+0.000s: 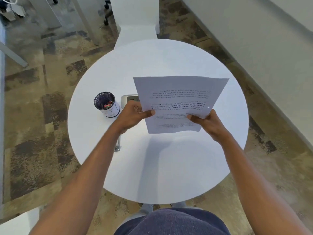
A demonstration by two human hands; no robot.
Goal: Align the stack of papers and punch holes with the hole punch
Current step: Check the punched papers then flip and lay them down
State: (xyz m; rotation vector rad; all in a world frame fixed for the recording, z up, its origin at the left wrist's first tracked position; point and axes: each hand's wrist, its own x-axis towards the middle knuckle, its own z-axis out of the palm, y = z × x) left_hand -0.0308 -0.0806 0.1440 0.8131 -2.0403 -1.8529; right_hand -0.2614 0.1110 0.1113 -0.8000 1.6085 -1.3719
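Both the left hand (133, 114) and the right hand (207, 122) pinch the papers (179, 100) at their 6 o'clock end, so loose sheets may fan apart.

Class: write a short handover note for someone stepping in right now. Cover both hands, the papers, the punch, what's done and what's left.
Left hand and right hand: each grips a side of the stack of papers, held above the round table.
Hole punch: on the table, mostly hidden under the left forearm.
Done: one hole shows in the top sheet.
Left: square the edges and punch.
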